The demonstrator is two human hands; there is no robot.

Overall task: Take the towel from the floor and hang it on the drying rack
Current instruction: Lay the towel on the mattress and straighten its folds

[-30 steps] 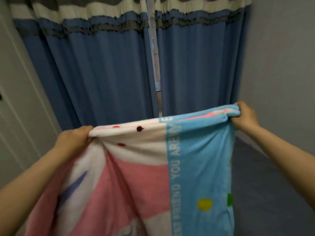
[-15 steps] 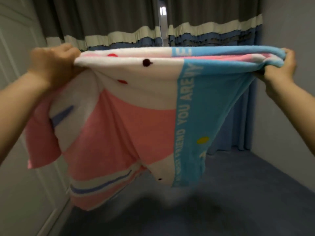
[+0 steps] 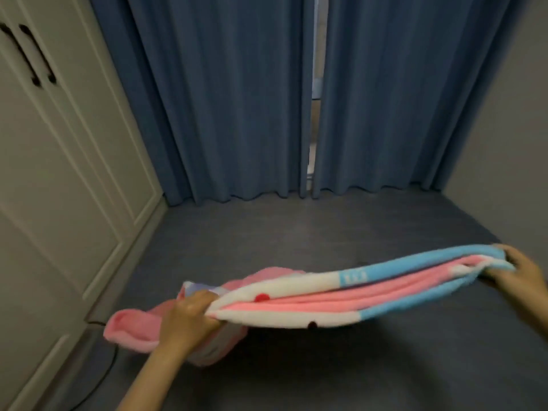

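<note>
Pink, white and blue terry towel (image 3: 341, 295), long axis slung left-right above the grey floor (image 3: 296, 232), ends pinched by left hand (image 3: 189, 317) and right hand (image 3: 517, 272); no rack visible.

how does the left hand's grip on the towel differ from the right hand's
The left hand bunches the white and pink end of the towel; the right hand pinches the light blue end. Loose pink cloth spills past the left hand toward the wardrobe, while none shows beyond the right hand. The left hand sits lower in view than the right hand. Both are closed on the towel, stretching it above the floor.
</note>
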